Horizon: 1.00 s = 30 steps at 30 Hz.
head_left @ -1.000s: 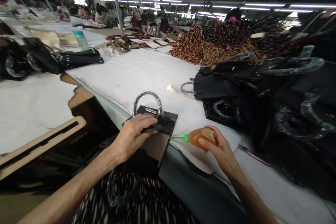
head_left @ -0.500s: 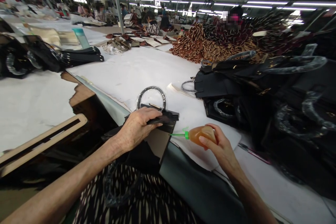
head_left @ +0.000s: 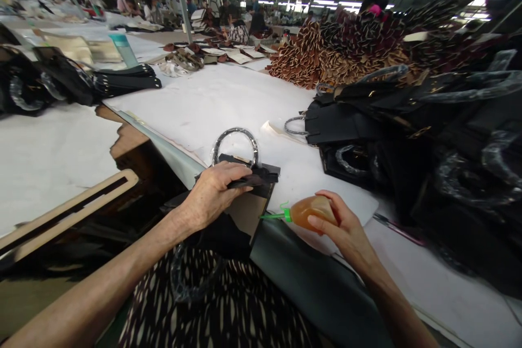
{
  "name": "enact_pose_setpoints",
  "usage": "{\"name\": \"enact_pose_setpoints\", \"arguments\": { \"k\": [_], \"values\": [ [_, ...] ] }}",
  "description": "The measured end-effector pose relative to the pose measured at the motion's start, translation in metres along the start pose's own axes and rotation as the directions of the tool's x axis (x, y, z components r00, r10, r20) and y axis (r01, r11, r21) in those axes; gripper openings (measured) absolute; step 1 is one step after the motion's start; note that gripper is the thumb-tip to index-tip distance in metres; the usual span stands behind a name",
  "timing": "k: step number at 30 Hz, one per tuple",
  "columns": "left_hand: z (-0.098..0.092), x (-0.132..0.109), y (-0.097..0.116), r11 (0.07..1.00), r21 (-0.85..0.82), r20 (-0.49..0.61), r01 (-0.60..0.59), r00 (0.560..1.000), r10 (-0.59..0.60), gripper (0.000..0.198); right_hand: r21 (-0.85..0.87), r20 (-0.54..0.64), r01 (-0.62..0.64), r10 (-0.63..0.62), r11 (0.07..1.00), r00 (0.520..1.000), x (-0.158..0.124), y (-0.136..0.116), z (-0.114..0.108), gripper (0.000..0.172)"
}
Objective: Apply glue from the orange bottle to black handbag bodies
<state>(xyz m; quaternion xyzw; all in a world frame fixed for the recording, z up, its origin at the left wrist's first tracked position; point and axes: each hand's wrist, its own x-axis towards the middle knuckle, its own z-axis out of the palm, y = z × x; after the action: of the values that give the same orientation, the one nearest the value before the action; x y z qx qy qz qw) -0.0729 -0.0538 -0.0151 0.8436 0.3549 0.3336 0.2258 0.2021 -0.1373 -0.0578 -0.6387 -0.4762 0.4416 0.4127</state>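
Note:
A black handbag (head_left: 267,190) lies across the table edge and my lap, one plastic-wrapped ring handle (head_left: 235,131) on the table, another handle (head_left: 179,277) over my lap. My left hand (head_left: 220,187) pinches dark folded material of the bag, lifting it off a beige panel (head_left: 244,215). In my right hand (head_left: 336,220) is a squeeze bottle (head_left: 312,212) of amber liquid, tilted on its side. Its thin green nozzle (head_left: 273,216) points left, the tip at the panel's right edge; whether it touches I cannot tell.
Black handbags (head_left: 367,141) with wrapped handles pile up on the right, beside a pen-like tool (head_left: 397,229). Stacked brown pieces (head_left: 302,57) stand behind. At left are more black bags (head_left: 53,81), a teal bottle (head_left: 124,50) and a slotted wooden piece (head_left: 77,209). People work farther back.
The squeeze bottle has shifted slightly left and down along the panel's edge. My left hand keeps its grip on the folded material. The view has tilted down a little.

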Motion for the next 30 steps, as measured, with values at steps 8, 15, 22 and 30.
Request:
{"name": "enact_pose_setpoints", "arguments": {
  "k": [8,15,22,30],
  "values": [
    [0.000,-0.001,-0.001,1.000,-0.029,-0.017,-0.009,1.000,0.009,0.019,-0.024,0.077,-0.010,0.012,1.000,0.997,-0.013,0.004,0.003,0.048],
    [0.002,-0.002,-0.002,0.999,-0.051,-0.006,0.008,1.000,-0.009,0.021,-0.063,0.104,-0.016,0.023,0.998,0.994,-0.023,0.005,0.007,0.050],
    [0.003,-0.001,-0.004,0.998,-0.035,-0.007,0.050,0.999,-0.050,0.023,-0.084,0.104,-0.024,0.032,0.996,0.994,-0.030,0.008,0.007,0.049],
    [0.002,0.002,-0.001,0.997,-0.043,0.036,0.069,0.997,-0.068,0.022,-0.083,0.093,-0.045,0.053,0.996,0.994,-0.044,0.012,0.011,0.051]
  ]
}}
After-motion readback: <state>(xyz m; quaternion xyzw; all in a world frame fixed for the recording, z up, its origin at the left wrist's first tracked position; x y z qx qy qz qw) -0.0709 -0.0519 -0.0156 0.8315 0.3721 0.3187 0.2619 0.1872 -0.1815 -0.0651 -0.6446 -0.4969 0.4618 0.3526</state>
